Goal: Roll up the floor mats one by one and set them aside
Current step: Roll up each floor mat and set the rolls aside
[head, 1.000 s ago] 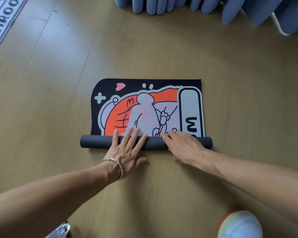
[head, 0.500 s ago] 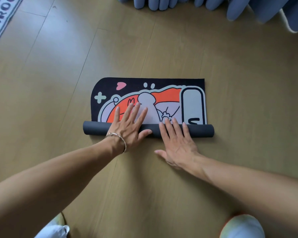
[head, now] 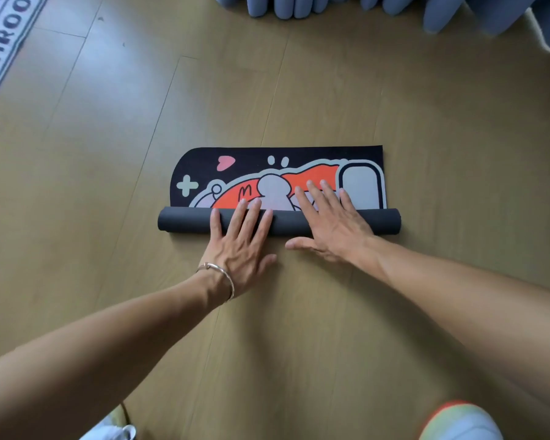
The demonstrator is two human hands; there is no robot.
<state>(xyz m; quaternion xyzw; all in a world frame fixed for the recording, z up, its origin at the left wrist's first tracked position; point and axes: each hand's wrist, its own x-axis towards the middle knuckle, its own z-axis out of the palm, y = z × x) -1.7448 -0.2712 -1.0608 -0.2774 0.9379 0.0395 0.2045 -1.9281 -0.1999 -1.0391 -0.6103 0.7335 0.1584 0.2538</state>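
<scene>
Left hand (head: 240,249) and right hand (head: 335,231) lie palm-down, fingers (head: 318,198) straight and spread, gripping nothing. Beneath the fingers lies the floor mat (head: 185,221), its rolled portion. Beyond the fingertips, its unrolled printed section lies flat on the floor (head: 458,138).

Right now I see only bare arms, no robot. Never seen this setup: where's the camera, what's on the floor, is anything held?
No machine: a person works bare-handed. The one picture comes from a wide-angle camera on their head, looking down. On the wooden floor lies a cartoon-printed mat, its near part wound into a dark roll. The left hand, wearing a bracelet, and the right hand press flat on that roll, fingers straight. Nothing is gripped. A second, lettered mat shows top left, blue fabric along the top, shoes at the bottom.
</scene>
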